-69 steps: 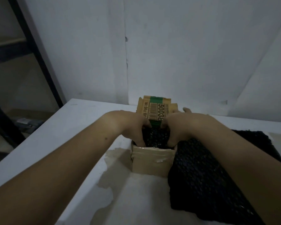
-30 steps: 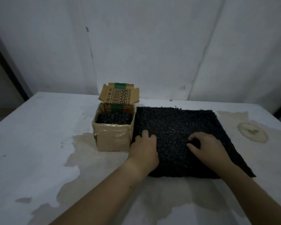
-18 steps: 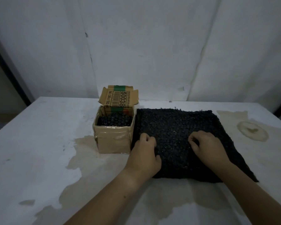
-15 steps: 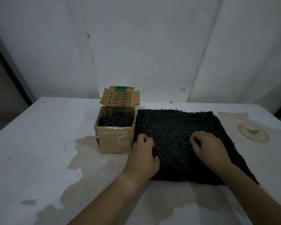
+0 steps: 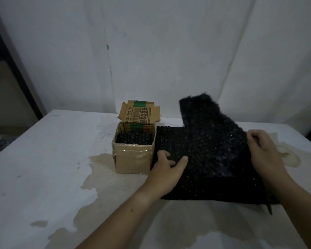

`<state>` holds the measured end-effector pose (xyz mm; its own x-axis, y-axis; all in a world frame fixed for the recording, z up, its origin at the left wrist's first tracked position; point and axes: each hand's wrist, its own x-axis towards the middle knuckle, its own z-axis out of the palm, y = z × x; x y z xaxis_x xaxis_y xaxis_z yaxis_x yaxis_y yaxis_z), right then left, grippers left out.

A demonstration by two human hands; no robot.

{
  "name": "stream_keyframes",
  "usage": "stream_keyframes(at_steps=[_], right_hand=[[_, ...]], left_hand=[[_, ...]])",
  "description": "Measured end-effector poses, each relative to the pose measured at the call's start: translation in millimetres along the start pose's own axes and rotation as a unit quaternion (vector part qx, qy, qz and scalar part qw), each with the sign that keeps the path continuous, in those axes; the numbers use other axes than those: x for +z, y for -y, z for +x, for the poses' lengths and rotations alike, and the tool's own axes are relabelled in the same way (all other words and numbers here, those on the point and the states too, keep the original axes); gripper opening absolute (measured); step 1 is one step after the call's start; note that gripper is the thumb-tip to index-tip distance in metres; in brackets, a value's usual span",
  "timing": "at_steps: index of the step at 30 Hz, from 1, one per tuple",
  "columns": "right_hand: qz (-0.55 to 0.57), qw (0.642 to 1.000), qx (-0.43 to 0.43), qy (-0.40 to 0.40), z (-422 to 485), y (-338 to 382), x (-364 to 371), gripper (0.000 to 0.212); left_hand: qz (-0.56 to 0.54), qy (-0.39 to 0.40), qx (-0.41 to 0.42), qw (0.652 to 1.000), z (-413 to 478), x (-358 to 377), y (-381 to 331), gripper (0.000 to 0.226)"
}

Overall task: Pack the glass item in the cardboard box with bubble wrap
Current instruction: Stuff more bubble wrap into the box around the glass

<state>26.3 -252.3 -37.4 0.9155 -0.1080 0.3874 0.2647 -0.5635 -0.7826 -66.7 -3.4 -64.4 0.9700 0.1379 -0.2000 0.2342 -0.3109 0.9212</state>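
Evidently the left hand [image 5: 166,165] lies spread and flat on the stack of black bubble wrap [image 5: 172,141], likely pinning it while the right hand [image 5: 264,151] pinches one sheet [image 5: 210,133] and peels it upward. Just left of the left hand, the cardboard box [image 5: 133,159] stands open-flapped on the table [image 5: 43,159], already padded; no glass shows.
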Motion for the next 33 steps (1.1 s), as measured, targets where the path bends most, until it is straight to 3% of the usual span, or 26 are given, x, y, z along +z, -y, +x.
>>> stream_keyframes(at_steps=[2,5,7,11,17,20,23,25,27,29,33], right_hand=[[0.053,0.998,0.030,0.006,6.5,13.8,-8.6,0.019],[0.129,0.990,0.052,0.035,11.6,36.9,-11.5,0.021],[0.137,0.989,0.030,0.040,11.6,52.5,-7.4,0.019],[0.120,0.991,-0.032,0.049,11.5,90.5,14.0,0.015],[0.088,0.979,-0.153,0.098,13.7,159.7,71.5,0.010],[0.073,0.967,-0.183,0.158,5.2,181.4,106.3,0.011],[0.003,0.951,-0.201,0.233,-7.5,188.2,137.6,0.012],[-0.067,0.938,-0.227,0.253,-13.1,182.4,153.7,0.013],[-0.149,0.919,-0.267,0.249,-17.5,171.4,166.1,0.011],[-0.206,0.900,-0.286,0.258,-18.2,161.1,173.4,0.006],[-0.278,0.869,-0.299,0.280,-11.8,152.8,179.1,0.024]], left_hand=[[-0.116,0.072,-0.071,0.988,3.5,0.0,-10.1,0.075],[-0.305,0.177,-0.067,0.933,7.8,0.2,-22.7,0.070],[-0.371,0.170,-0.037,0.912,8.4,-9.1,-34.6,0.069],[-0.374,0.059,0.070,0.923,7.8,-51.7,-54.0,0.060],[-0.252,-0.126,0.210,0.936,-23.6,-154.8,-52.6,0.055],[-0.181,-0.194,0.180,0.947,-40.5,-191.8,-29.0,0.062],[-0.032,-0.247,0.121,0.961,-48.8,-206.7,-7.1,0.079],[0.073,-0.279,0.120,0.950,-49.0,-206.6,1.8,0.101],[0.170,-0.327,0.154,0.917,-45.6,-204.3,3.5,0.108],[0.266,-0.329,0.203,0.883,-38.2,-200.4,-4.1,0.097],[0.394,-0.198,0.257,0.860,-14.1,-189.5,-23.5,0.071]])
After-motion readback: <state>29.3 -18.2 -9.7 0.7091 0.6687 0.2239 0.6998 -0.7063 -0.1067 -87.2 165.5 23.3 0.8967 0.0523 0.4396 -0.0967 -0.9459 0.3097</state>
